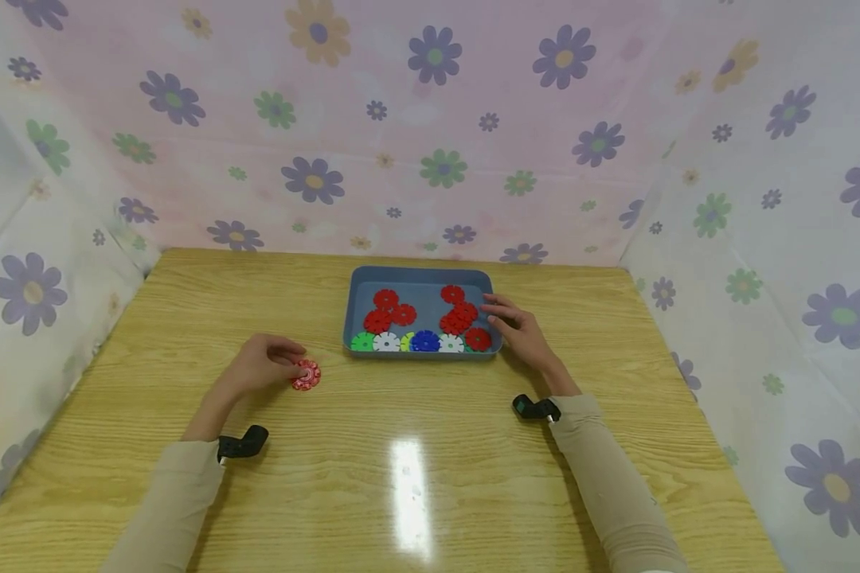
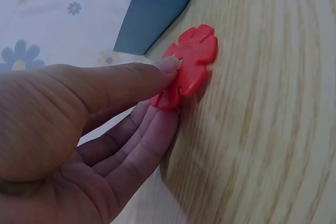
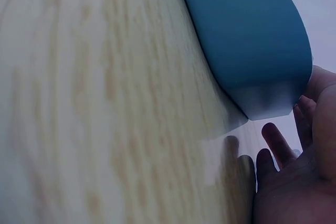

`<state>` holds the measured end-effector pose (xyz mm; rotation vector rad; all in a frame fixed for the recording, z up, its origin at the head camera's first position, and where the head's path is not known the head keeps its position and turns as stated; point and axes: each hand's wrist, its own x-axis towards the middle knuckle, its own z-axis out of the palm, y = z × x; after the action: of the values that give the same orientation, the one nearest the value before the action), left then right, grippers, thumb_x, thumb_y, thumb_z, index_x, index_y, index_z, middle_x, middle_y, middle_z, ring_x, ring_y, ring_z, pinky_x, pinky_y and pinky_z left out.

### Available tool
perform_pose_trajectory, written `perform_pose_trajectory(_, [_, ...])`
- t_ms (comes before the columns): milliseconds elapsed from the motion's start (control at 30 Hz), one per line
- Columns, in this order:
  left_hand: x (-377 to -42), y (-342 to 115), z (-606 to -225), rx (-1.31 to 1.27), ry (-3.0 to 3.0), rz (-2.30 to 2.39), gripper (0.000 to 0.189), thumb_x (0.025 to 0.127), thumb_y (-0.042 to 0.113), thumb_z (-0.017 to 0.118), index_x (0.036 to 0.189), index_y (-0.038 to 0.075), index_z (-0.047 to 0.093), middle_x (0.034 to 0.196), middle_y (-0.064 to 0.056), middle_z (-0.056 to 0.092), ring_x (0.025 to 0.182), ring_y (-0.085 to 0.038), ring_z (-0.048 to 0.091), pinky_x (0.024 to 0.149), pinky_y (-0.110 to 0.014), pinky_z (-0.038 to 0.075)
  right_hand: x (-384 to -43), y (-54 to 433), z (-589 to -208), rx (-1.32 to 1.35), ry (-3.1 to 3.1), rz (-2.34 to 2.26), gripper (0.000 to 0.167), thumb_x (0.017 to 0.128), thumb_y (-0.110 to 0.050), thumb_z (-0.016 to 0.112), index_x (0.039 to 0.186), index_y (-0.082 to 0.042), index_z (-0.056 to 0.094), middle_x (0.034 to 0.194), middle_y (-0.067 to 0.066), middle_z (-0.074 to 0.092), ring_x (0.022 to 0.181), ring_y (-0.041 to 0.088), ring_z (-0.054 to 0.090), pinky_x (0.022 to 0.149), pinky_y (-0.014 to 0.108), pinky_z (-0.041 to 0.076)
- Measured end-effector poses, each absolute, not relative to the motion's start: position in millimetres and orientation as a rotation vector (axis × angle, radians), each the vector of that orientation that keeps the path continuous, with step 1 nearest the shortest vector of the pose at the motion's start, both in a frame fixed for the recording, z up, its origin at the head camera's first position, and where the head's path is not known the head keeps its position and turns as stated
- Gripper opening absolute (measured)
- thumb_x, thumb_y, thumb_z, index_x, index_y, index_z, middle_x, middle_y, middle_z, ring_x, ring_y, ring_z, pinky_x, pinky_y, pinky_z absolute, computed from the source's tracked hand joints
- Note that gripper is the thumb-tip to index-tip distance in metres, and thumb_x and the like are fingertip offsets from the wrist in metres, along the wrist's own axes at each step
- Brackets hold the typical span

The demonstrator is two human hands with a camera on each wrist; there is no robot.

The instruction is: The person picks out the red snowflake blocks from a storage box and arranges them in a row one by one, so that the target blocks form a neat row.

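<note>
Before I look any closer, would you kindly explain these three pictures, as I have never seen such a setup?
Of course. There is no machine here, just a person's two bare hands, with a small black device on each wrist, probably the wrist camera.

The wide picture comes from a camera worn on the head, looking forward and down. The other two come from the left and right wrists, each showing that hand up close.

On the wooden table stands a blue-grey tray holding notched discs: several red, plus white, green, yellow and blue ones along the near side.

The left hand pinches a red flower-shaped disc. The right hand is at the tray's right end and holds no disc.
</note>
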<state>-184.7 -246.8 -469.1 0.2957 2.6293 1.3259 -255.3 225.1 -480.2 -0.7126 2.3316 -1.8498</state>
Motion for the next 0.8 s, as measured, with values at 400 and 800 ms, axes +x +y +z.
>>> perform_pose_trajectory(400, [-181.9, -254.5, -471.5, 0.219, 2.686, 1.359, 0.031, 0.088, 0.004, 0.078, 0.114, -0.01, 0.072, 0.103, -0.022, 0.074, 0.089, -0.024, 0.071, 0.073, -0.021, 0.055, -255.0, 224.0, -480.5, -0.693, 2.331, -1.864, 0.032, 0.103, 0.008, 0.048, 0.131, 0.024, 0.052, 0.156, 0.035, 0.034, 0.147, 0.047, 0.028, 0.101, 0.011, 0.043])
perform_pose_trajectory(800, [-182.0, -249.5, -470.2, 0.193, 2.666, 1.402, 0.029, 0.087, 0.002, 0.078, 0.111, -0.012, 0.071, 0.099, -0.022, 0.074, 0.086, -0.023, 0.069, 0.071, -0.02, 0.054, -256.1, 225.2, -480.9, -0.69, 2.318, -1.868, 0.032, 0.103, 0.007, 0.049, 0.131, 0.023, 0.054, 0.156, 0.035, 0.034, 0.147, 0.045, 0.029, 0.101, 0.011, 0.043])
